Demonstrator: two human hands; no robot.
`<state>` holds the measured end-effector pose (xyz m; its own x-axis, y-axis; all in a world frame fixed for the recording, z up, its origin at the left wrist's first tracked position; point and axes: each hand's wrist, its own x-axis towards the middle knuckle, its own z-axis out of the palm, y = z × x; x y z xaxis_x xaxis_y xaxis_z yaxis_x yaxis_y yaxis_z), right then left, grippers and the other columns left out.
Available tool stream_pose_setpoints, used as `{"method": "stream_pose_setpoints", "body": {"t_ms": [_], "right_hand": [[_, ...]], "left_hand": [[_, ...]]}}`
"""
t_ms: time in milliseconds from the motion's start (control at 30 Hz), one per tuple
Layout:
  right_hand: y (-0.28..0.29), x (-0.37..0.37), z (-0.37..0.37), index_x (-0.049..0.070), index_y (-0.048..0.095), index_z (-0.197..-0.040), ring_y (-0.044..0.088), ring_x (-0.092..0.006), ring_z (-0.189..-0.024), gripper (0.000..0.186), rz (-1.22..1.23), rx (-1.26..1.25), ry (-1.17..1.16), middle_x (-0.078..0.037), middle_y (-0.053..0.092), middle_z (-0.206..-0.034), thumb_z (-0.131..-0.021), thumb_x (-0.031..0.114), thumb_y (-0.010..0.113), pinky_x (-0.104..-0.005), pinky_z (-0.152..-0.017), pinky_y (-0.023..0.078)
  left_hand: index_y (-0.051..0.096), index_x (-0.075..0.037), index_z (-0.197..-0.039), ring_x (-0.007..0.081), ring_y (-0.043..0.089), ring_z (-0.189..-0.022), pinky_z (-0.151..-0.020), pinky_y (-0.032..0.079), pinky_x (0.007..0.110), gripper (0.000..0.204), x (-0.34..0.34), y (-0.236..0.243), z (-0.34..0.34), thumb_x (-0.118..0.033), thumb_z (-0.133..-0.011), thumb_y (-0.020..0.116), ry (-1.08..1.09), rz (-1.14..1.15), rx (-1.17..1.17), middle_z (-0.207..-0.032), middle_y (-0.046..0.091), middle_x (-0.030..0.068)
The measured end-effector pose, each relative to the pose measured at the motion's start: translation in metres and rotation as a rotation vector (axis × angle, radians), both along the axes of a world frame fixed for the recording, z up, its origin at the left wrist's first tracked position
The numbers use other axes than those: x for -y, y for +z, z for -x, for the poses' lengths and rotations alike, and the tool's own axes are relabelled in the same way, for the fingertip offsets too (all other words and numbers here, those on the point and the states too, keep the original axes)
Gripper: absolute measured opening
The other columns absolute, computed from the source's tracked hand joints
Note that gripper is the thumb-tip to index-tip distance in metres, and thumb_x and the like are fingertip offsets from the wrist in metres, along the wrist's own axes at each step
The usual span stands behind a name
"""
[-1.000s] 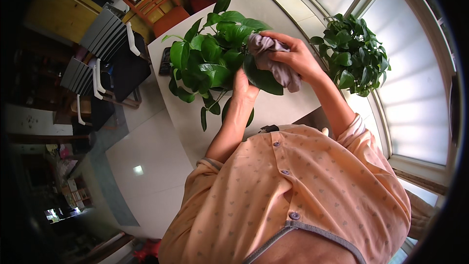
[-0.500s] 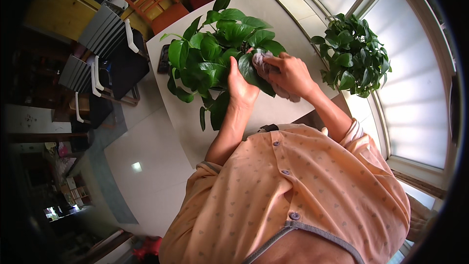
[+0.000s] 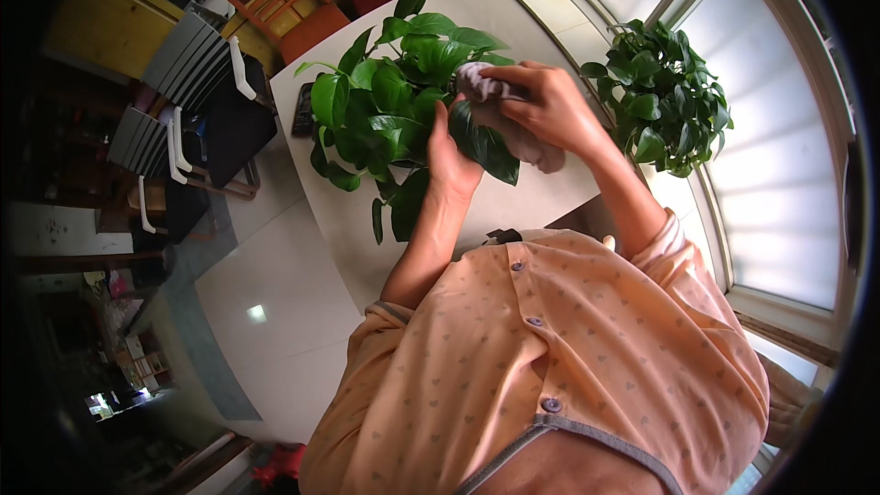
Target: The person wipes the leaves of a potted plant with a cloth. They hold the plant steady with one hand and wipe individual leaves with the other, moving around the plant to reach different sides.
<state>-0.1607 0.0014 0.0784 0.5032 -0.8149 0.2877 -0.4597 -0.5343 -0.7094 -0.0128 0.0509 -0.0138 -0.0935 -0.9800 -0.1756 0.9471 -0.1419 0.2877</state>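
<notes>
A leafy green potted plant stands on the pale table, its pot hidden under the foliage. My left hand holds one large, dark glossy leaf of it from below, thumb upright at the leaf's left side; most of its fingers are hidden behind the leaf. Above and right of that leaf, my right hand is closed on a crumpled greyish cloth. The cloth's loose end hangs down beside the leaf's right edge.
The pale table reaches to a window ledge, where a second leafy plant stands by the frosted window. A black handset-like object lies at the table's left edge. Grey-backed chairs and an orange wooden chair stand beyond.
My right hand has lifted the cloth up off the leaf, so more of the leaf shows. My left hand has stayed at the leaf.
</notes>
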Motion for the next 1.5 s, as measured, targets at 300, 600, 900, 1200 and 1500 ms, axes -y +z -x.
{"method": "stream_pose_setpoints", "body": {"t_ms": [300,600,900,1200,1500], "right_hand": [[-0.049,-0.022,-0.002,0.013,0.069,-0.108,0.061,-0.0352,-0.077,0.040,0.022,-0.117,0.167,-0.018,0.063,-0.083,-0.069,0.020,0.064,-0.0428,-0.069,0.050],[-0.051,-0.065,0.031,0.021,0.070,-0.111,0.059,-0.0303,-0.073,0.042,-0.284,-0.220,0.195,-0.012,0.060,-0.082,-0.069,0.017,0.068,-0.0391,-0.068,0.048],[0.000,-0.049,0.060,0.005,0.068,-0.110,0.055,-0.0239,-0.067,0.047,-0.299,0.033,0.135,-0.014,0.056,-0.074,-0.064,0.002,0.060,-0.0331,-0.064,0.045],[-0.043,-0.010,-0.002,0.011,0.068,-0.112,0.063,-0.0355,-0.080,0.045,-0.069,0.030,0.179,-0.021,0.066,-0.092,-0.068,0.019,0.065,-0.0393,-0.077,0.051],[-0.052,-0.042,0.028,0.013,0.069,-0.112,0.063,-0.0320,-0.081,0.045,-0.235,-0.086,0.263,-0.018,0.066,-0.090,-0.067,0.012,0.067,-0.0381,-0.074,0.050]], "left_hand": [[0.044,-0.008,-0.138,0.0313,0.048,-0.122,-0.105,0.037,0.048,0.066,-0.008,0.015,-0.005,-0.056,-0.099,0.022,0.034,-0.085,0.154,-0.134,0.050,0.0148],[0.045,-0.004,-0.135,0.0264,0.052,-0.118,-0.102,0.040,0.043,0.061,0.000,0.008,-0.006,-0.051,-0.100,0.026,0.018,-0.107,0.121,-0.128,0.054,0.0135],[0.041,-0.003,-0.138,0.0296,0.047,-0.124,-0.107,0.034,0.045,0.062,-0.006,0.008,-0.003,-0.051,-0.100,0.028,-0.048,-0.161,0.063,-0.134,0.051,0.0142],[0.037,-0.011,-0.141,0.0237,0.046,-0.124,-0.107,0.034,0.042,0.069,-0.017,0.008,0.012,-0.062,-0.095,0.031,-0.028,-0.084,0.101,-0.133,0.050,0.0081],[0.039,-0.010,-0.141,0.0268,0.049,-0.121,-0.103,0.038,0.045,0.069,-0.013,0.008,0.002,-0.061,-0.095,0.029,-0.010,-0.055,0.120,-0.135,0.051,0.0086]]}}
